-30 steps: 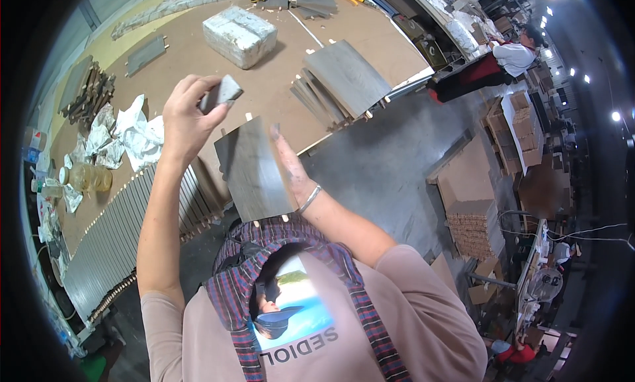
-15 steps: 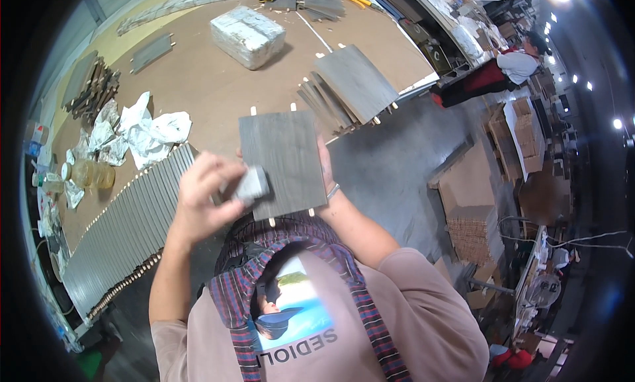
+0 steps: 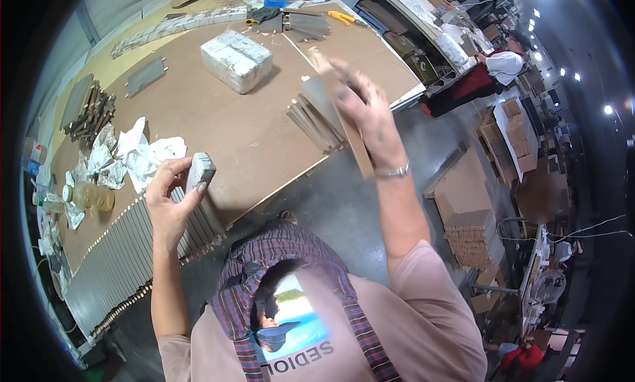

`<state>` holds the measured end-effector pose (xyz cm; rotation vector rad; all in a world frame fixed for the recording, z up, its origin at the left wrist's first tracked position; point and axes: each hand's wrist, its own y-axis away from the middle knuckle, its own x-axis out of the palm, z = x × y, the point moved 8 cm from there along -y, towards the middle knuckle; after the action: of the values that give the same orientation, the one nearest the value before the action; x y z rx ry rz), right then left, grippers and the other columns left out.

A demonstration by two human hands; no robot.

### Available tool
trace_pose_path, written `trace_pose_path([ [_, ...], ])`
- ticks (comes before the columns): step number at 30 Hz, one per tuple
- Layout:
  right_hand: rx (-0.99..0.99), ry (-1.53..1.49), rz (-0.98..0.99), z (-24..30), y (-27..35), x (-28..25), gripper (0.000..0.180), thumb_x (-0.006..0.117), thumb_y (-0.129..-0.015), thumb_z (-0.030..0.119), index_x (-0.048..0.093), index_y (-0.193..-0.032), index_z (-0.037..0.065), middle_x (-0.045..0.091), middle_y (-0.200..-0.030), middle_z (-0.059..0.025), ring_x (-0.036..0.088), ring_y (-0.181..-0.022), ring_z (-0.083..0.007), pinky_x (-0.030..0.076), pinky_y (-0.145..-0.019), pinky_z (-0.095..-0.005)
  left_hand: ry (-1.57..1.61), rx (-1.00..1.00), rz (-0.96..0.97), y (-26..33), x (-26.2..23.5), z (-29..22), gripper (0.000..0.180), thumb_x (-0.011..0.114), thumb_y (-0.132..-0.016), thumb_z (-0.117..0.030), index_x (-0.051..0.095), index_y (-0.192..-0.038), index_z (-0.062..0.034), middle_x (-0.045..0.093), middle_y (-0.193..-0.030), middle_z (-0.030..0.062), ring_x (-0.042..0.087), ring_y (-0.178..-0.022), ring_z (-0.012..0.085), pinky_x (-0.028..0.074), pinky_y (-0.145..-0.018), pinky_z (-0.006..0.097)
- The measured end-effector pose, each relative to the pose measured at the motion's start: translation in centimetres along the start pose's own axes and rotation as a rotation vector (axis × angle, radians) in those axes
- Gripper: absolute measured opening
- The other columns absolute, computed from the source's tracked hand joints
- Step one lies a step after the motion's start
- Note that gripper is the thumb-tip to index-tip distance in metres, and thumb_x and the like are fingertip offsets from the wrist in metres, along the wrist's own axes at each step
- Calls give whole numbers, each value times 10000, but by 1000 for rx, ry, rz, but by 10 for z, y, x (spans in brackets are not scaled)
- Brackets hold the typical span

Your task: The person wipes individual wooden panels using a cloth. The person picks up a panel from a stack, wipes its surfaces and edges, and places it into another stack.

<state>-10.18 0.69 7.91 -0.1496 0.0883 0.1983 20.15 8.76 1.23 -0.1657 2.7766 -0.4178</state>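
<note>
grey board, flat-faced to the camera half a second ago and held low in front of the chest, now stands almost edge-on: the thin panel (image 3: 344,111) has swung up and to the right, so that only its tan edge and a sliver of its face show, slanting from upper left to lower right above the tabletop (image 3: 218,127). the right hand (image 3: 367,114) has gone up with it, fingers wrapped over the far side and thumb toward the near one, clamped firmly on the panel above the fanned pile of similar grey panels (image 3: 317,121) near the tabletop's edge. the left hand (image 3: 169,197), which was pressed against the panel's face with the small grey block, has pulled away to the left and lower down; it now grips that block (image 3: 200,171) between thumb and curled fingertips, tilted on end, well apart from the panel and just over the long row of grey panels stood on edge (image 3: 132,250) along the tabletop's near side. crumpled white paper (image 3: 142,154) lies just beyond the left hand, and a wrapped whitish bundle (image 3: 236,60) sits farther back on the brown surface. a person in a white top (image 3: 504,64) stands far off at the upper right.
</note>
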Motion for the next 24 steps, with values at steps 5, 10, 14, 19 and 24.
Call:
trace_pose_path([
  [5, 31, 1166, -337, -27, -49, -42, 721, 736, -732, 536, 585, -1302, 122, 565, -1150, -194, 513, -1101, -329, 393, -994, -427, 86, 31, 18, 6, 6, -11, 383, 680, -685, -8, 649, -1064, 31, 604, -970, 46, 573, -833, 114, 463, -744, 236],
  [10, -381, 1247, -493, -27, -38, 8, 592, 762, -732, 381, 619, -1209, 60, 549, -1134, -184, 485, -1105, -330, 410, -950, -438, 78, 31, -126, 19, -30, -4, 414, 681, -703, 13, 636, -1114, 30, 603, -1030, 46, 583, -892, 121, 468, -765, 245],
  [14, -180, 318, 48, -101, -12, 128, 271, 760, -691, 172, 573, -801, 10, 502, -866, -116, 531, -787, -244, 471, -697, -358, 202, -135, -304, 38, -73, 14, 389, 670, -776, 13, 612, -1160, 35, 592, -1035, 32, 558, -899, 104, 453, -772, 240],
  [19, 534, -183, 486, -204, 51, 249, 327, 775, -802, 260, 571, -763, 7, 533, -661, -12, 500, -628, -124, 439, -581, -301, 138, -70, -376, 60, -89, 7, 378, 658, -788, 4, 609, -1162, 34, 608, -992, 34, 552, -799, 76, 444, -658, 198],
  [24, 469, -189, 432, -219, 46, 227, 333, 703, -864, 249, 600, -964, -51, 623, -851, -58, 557, -800, -115, 472, -743, -288, 165, -178, -421, 81, -95, 15, 378, 663, -791, -24, 610, -1161, 30, 615, -981, 34, 532, -744, 49, 422, -596, 184],
])
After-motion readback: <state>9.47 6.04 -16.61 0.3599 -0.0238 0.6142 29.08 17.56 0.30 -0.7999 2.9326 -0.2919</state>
